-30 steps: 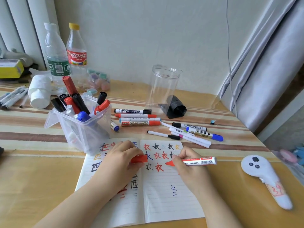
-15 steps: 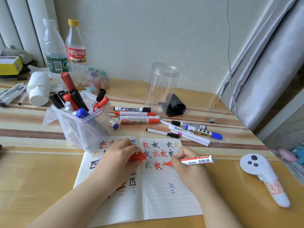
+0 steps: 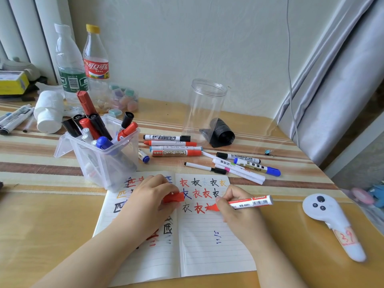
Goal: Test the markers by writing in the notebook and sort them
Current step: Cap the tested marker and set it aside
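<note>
At the tabletop's near edge, the right hand [image 3: 239, 210] grips a red marker [image 3: 249, 202], fingers clamped on its barrel, tip on the open notebook [image 3: 207, 246]. Since a second ago a fresh red stroke has appeared: it writes. The left hand [image 3: 149, 198] pinches the cap [image 3: 174, 197].

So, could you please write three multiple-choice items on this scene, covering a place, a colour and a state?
1. Where does the clear plastic bin of markers stand?
A. beyond the open lined notebook's left page
B. on the right page
C. beside the white controller

2. What colour is the loose marker cap that the left hand holds?
A. blue
B. red
C. black

3. The white-barrelled red marker in the right hand is:
A. capped
B. lying loose
C. uncapped, tip on paper

Answers: 1 A, bin stands behind that page; 2 B, cap shows red; 3 C, red tip meets the page.
</note>
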Tool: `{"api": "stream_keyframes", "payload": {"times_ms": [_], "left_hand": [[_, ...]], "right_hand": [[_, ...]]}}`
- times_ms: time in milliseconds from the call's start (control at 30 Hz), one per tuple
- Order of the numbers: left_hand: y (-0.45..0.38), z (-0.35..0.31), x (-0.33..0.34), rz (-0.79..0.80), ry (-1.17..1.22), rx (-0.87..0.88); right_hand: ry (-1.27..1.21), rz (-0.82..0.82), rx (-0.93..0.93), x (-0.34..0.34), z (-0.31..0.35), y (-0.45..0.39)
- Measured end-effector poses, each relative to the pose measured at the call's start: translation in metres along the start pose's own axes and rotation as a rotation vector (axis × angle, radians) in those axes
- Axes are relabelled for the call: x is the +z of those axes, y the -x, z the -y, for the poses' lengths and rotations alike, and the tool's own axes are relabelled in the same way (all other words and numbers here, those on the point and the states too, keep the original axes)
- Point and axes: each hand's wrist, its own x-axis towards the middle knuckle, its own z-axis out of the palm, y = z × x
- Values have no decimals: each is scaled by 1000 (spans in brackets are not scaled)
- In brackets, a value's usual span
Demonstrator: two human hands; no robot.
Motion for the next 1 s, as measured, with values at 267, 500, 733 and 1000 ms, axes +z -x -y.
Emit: {"api": "stream_keyframes", "payload": {"times_ms": [267, 500, 733, 1000], "left_hand": [[0, 0, -1, 6, -5, -6], [1, -1, -1, 14, -4, -27], [1, -3, -2, 23, -9, -32], [1, -5, -3, 27, 9, -35]], "right_hand": [[24, -46, -20, -1, 0, 0], [12, -25, -20, -1, -1, -1], [49, -39, -11, 0, 1, 0], [-42, -149, -27, -4, 4, 3]]}}
